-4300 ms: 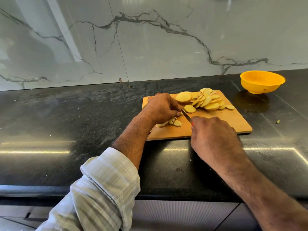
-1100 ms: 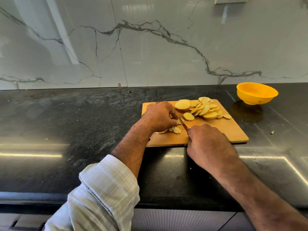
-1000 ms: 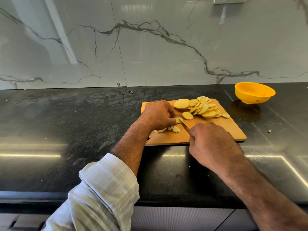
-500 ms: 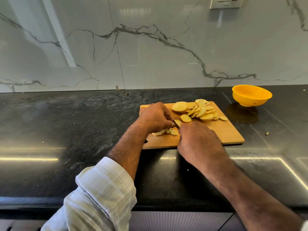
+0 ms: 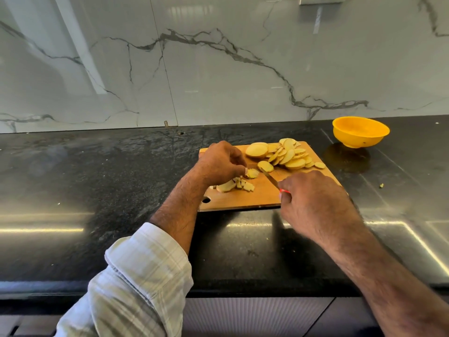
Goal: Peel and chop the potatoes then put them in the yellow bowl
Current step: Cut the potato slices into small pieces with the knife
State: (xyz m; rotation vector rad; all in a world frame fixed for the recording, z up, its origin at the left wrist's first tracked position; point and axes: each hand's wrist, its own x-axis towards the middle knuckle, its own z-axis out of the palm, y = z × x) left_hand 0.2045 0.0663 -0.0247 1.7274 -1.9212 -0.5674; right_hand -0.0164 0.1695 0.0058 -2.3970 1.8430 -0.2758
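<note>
- Wooden board: my left hand is pinching a potato slice; my right hand is gripping the knife.
- Chopping is underway; next I am judging: blade down beside fingertips.

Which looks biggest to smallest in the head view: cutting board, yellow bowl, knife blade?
1. cutting board, clearly largest.
2. yellow bowl, though it sits farther from the camera, so it reads smaller.
3. knife blade, only partly visible beyond the right hand.

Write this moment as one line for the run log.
stage: chopping | left hand: pinches potato piece on board | right hand: grips knife | slices: on board | bowl: no potato visible
</note>
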